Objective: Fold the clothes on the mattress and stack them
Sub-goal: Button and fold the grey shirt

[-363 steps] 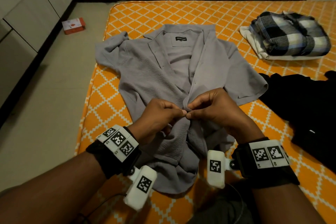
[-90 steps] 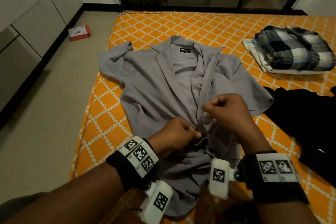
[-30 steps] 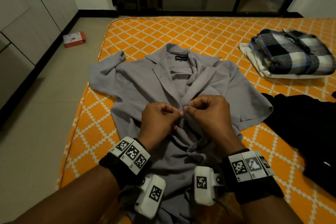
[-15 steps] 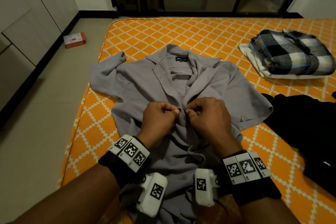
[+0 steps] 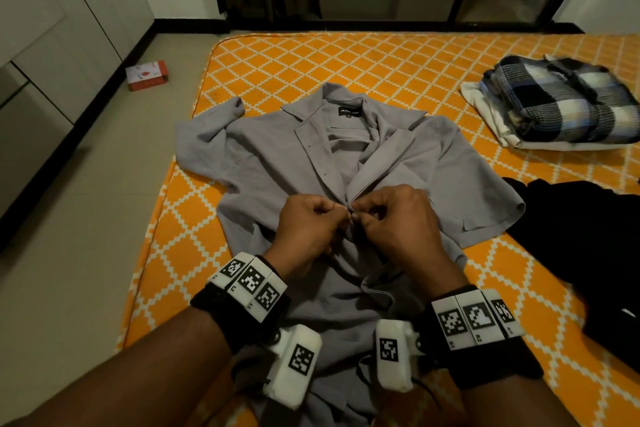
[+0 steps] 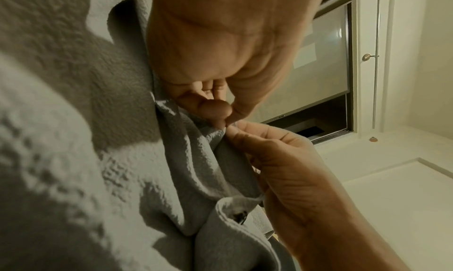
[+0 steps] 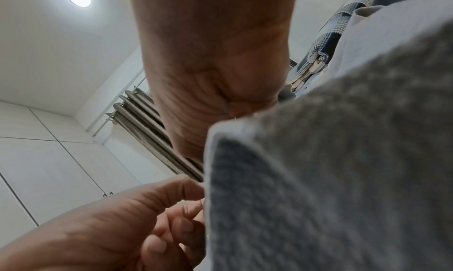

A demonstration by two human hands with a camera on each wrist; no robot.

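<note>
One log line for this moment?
step: buttoning | left hand: pinches grey textured shirt placket | right hand: pinches opposite placket | fold: not started

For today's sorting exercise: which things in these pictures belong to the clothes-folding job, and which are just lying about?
Part of the job:
grey shirt
left hand
right hand
folded plaid stack
black garment
mattress

Just lying about:
red box on the floor
cabinets

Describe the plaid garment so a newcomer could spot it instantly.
Start from the orange diamond-patterned mattress and look to its far right edge. There the plaid garment lies folded on top of a white folded piece. It is the only checked fabric: the grey shirt and black garment are plain.
</note>
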